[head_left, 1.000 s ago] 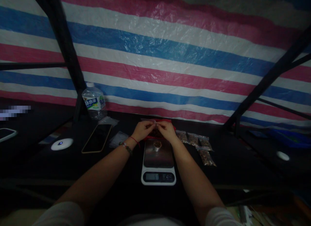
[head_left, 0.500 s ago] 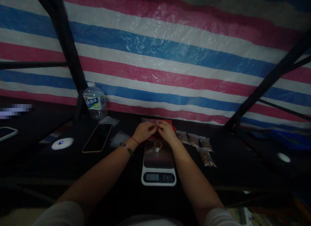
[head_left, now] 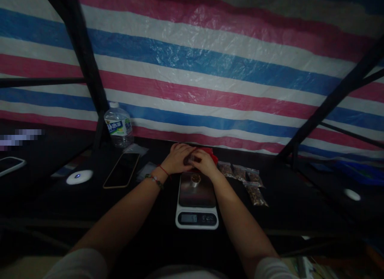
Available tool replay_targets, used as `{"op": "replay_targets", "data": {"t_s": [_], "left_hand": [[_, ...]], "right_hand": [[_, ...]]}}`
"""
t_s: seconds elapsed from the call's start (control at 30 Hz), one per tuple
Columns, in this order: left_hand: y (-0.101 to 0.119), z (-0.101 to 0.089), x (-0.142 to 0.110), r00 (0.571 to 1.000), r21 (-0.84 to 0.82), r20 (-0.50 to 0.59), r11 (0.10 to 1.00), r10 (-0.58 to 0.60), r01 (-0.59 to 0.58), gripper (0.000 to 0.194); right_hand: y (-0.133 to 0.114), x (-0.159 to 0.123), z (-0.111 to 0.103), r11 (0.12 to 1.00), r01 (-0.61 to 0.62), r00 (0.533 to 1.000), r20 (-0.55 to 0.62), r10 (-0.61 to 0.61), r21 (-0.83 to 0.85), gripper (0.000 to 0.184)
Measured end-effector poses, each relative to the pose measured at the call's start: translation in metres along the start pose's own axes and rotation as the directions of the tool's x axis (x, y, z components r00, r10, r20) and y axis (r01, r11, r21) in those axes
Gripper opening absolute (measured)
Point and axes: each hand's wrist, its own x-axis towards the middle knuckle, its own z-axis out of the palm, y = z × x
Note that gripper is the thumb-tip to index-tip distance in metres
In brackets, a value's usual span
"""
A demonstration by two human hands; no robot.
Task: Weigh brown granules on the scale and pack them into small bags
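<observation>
My left hand (head_left: 179, 158) and my right hand (head_left: 204, 162) meet just beyond the kitchen scale (head_left: 197, 195). Between their curled fingers is a small plastic bag (head_left: 189, 159), mostly hidden and dim; its contents do not show clearly. A red bag (head_left: 211, 152) lies right behind my right hand. On the scale's plate stands a small whitish cup (head_left: 196, 180) with brown bits in it. The scale's display is lit, its figures too blurred to read. Several filled zip bags (head_left: 240, 173) of brown bits lie to the right of my right wrist.
Left of my arms are a phone (head_left: 122, 170), clear plastic bags (head_left: 146, 171), a white oval device (head_left: 79, 177) and a large plastic bottle (head_left: 119, 127). A blue tray (head_left: 360, 175) lies far right. Dark metal posts (head_left: 87, 63) and a striped sheet (head_left: 204, 87) stand behind the table.
My left hand has turned, its fingers now reaching over the top of the bag, whose clear edge no longer shows above the hands. My right hand stays close by. The view shifted slightly.
</observation>
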Motion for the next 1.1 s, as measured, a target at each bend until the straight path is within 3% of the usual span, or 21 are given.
{"op": "replay_targets", "data": {"t_s": [0.2,0.3,0.4,0.5,0.6,0.7,0.83,0.93,1.1], "left_hand": [[-0.004,-0.003,0.001,0.993,-0.054,-0.050,0.993,-0.103,0.100,0.056],[-0.011,0.001,0.000,0.986,-0.096,-0.044,0.983,-0.159,0.155,0.054],[-0.016,0.007,-0.001,0.980,-0.129,-0.022,0.973,-0.198,0.193,0.054],[-0.022,0.014,-0.002,0.972,-0.158,-0.023,0.961,-0.235,0.228,0.062],[-0.025,0.019,-0.003,0.969,-0.179,-0.008,0.953,-0.249,0.243,0.066],[-0.025,0.019,-0.004,0.969,-0.191,0.016,0.950,-0.248,0.246,0.061],[-0.021,0.016,-0.005,0.966,-0.225,0.049,0.940,-0.253,0.257,0.050],[-0.016,0.013,-0.004,0.971,-0.264,0.037,0.935,-0.236,0.237,0.052],[-0.009,0.010,-0.004,0.967,-0.334,0.014,0.911,-0.253,0.243,0.055]], "right_hand": [[-0.009,-0.001,-0.032,0.995,-0.054,0.992,-0.107,0.063,0.084,0.023],[-0.016,-0.017,-0.053,0.976,-0.128,0.988,0.107,0.111,0.173,0.030],[-0.024,-0.038,-0.059,0.967,-0.173,0.939,0.328,0.105,0.185,0.062],[-0.032,-0.051,-0.050,0.984,-0.155,0.917,0.384,0.108,0.092,0.065],[-0.036,-0.054,-0.037,0.989,-0.129,0.924,0.371,0.095,0.069,0.047],[-0.031,-0.050,-0.030,0.959,-0.200,0.938,0.321,0.128,0.202,0.038],[-0.015,-0.036,-0.031,0.882,-0.244,0.967,0.175,0.188,0.403,0.041],[-0.002,-0.021,-0.032,0.904,-0.212,0.976,0.040,0.212,0.371,0.044],[0.006,-0.001,-0.023,0.927,-0.238,0.966,-0.031,0.258,0.289,0.053]]}}
